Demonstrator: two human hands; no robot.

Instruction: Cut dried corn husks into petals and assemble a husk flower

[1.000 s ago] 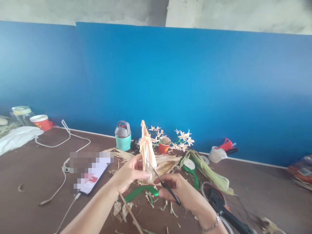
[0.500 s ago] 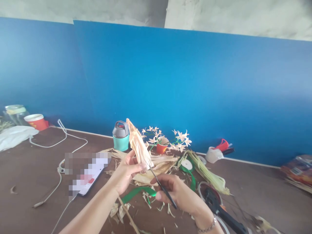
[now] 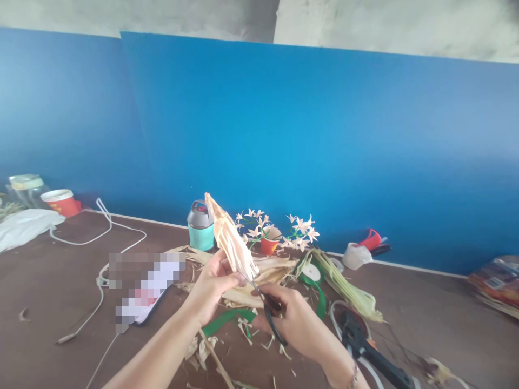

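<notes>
My left hand (image 3: 217,283) pinches a dried corn husk (image 3: 233,243) near its lower end, and the husk's narrow tip points up and to the left. My right hand (image 3: 290,313) grips a pair of black-handled scissors (image 3: 272,320), whose blades reach the husk's lower edge beside my left fingertips. Beneath both hands lie more dried husks (image 3: 279,265), small scraps and a green ribbon (image 3: 229,320). Behind them, pale flowers on green stems (image 3: 302,226) stand around a red paper cup (image 3: 270,244).
A turquoise jar (image 3: 201,235) stands behind my left hand. At left lie a phone (image 3: 160,286) and a white cable (image 3: 99,302). To the right are a ribbon spool (image 3: 311,273), a bundle of green husks (image 3: 352,292) and a black-handled tool (image 3: 373,356). A blue wall (image 3: 284,135) rises behind.
The scissors have turned in my right hand and their handles are spread wider, with the fingers further apart. The husk has tilted slightly to the left.
</notes>
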